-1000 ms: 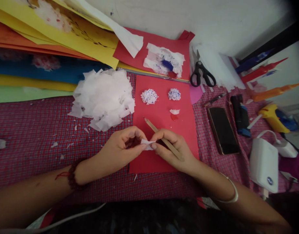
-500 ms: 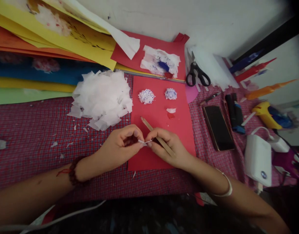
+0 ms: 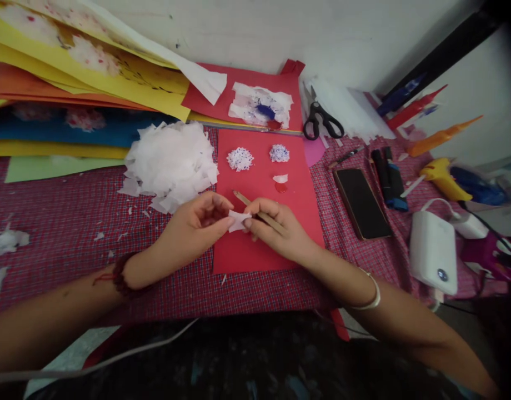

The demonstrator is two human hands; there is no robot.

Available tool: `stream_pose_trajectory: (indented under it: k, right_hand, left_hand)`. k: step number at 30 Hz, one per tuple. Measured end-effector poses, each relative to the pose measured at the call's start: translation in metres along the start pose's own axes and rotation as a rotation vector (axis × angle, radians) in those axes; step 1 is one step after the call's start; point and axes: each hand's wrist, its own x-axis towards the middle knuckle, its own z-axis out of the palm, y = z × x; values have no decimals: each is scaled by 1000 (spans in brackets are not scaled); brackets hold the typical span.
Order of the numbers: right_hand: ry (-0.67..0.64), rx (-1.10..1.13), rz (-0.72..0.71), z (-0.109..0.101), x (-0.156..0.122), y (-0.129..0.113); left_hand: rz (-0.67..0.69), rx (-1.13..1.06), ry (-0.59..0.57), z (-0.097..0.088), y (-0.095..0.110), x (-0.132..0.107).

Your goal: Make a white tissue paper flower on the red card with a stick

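Above the red sheet point(image 3: 239, 255), my left hand point(image 3: 193, 225) pinches one edge of a small piece of white paper point(image 3: 238, 221) between thumb and fingertip. The opposite edge is pinched by my right hand point(image 3: 280, 230), which also keeps a pencil-like wooden stick point(image 3: 243, 197) tucked across its fingers. On the sheet sit two fluffy white paper tufts with blue specks, a left tuft point(image 3: 240, 159) and a right tuft point(image 3: 279, 153). Below the right one lies a white scrap point(image 3: 280, 179) beside a red glossy blob point(image 3: 281, 188). A heap of white paper pieces point(image 3: 170, 164) rests left of the sheet.
Coloured sheets point(image 3: 84, 119) are stacked at the back left. A blue-stained white paper point(image 3: 261, 105) lies behind the red sheet. To the right are black scissors point(image 3: 322, 119), a phone point(image 3: 362, 204), a white power adapter-like box point(image 3: 433, 253) and a yellow glue gun-like tool point(image 3: 445, 178).
The paper piece has turned so that its flat face shows, where before it was nearly edge-on. Both hands appear slightly higher and further left, with the whole view shifted too.
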Motion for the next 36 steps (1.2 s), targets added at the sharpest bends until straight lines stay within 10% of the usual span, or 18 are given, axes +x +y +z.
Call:
stream_pose_trajectory:
  k: [4, 7, 17, 27, 36]
  right_hand:
    - [49, 232, 75, -3, 3, 1]
    - [65, 308, 104, -2, 6, 3]
    - [96, 144, -55, -28, -4, -20]
    - [549, 164, -173, -111, -11, -17]
    - [526, 173, -225, -117, -11, 0]
  left_hand:
    - [660, 503, 56, -14, 1, -5]
    - [877, 709, 27, -16, 3, -6]
    - [830, 891, 188, -19, 2, 23]
    - [167, 326, 261, 10, 11, 107]
    - [727, 613, -177, 57, 16, 133]
